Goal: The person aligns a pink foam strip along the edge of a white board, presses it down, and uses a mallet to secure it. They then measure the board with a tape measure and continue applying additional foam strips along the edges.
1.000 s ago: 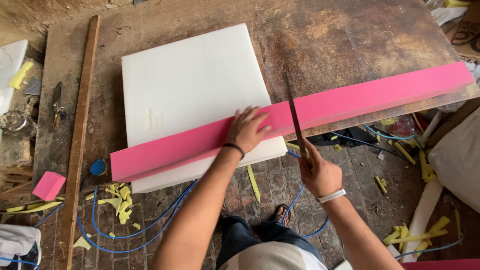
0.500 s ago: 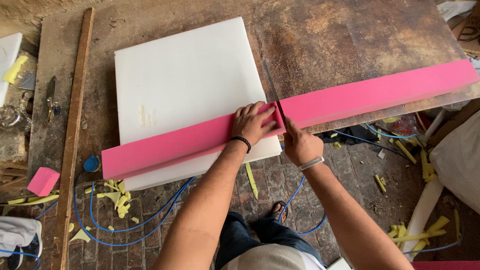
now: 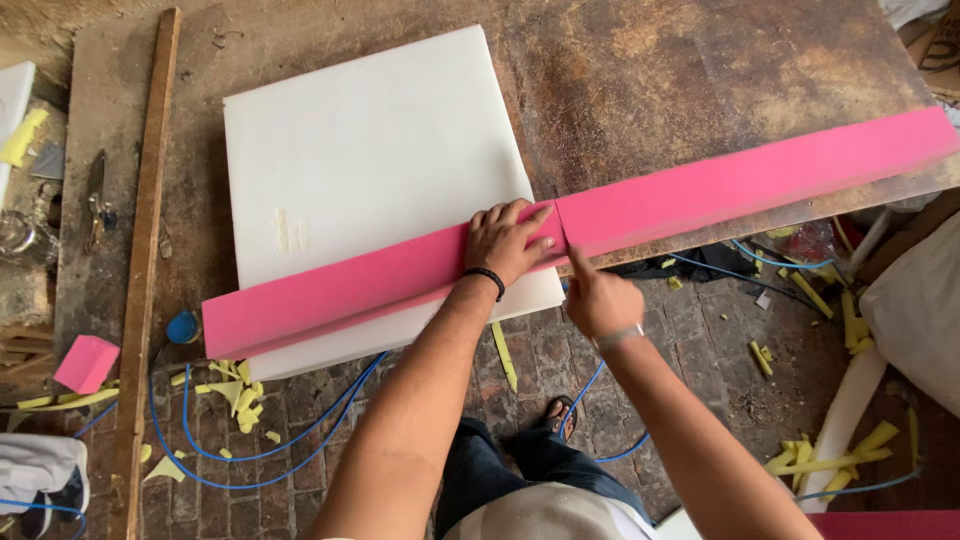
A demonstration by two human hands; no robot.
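Observation:
A long pink foam strip [image 3: 750,180] lies slantwise across a white foam slab [image 3: 370,150] and the worn wooden table [image 3: 700,70]. My left hand [image 3: 510,240] presses flat on the strip near its middle, fingers spread, with a dark band on the wrist. Just to its right, my right hand [image 3: 600,300] is closed around a knife [image 3: 570,250]. The thin blade sits low in a cut line across the strip, right beside my left fingertips. Most of the blade and the handle are hidden.
A long wooden batten [image 3: 145,250] lies along the table's left side, with a metal tool [image 3: 97,200] beyond it. Blue cable [image 3: 250,450], yellow foam scraps [image 3: 230,390] and a small pink foam block [image 3: 85,362] lie on the brick floor. A white sack [image 3: 915,310] stands at right.
The knife stood upright above the strip a second ago. It has since come down and been drawn through the pink foam towards me. My left hand stays pressed on the strip.

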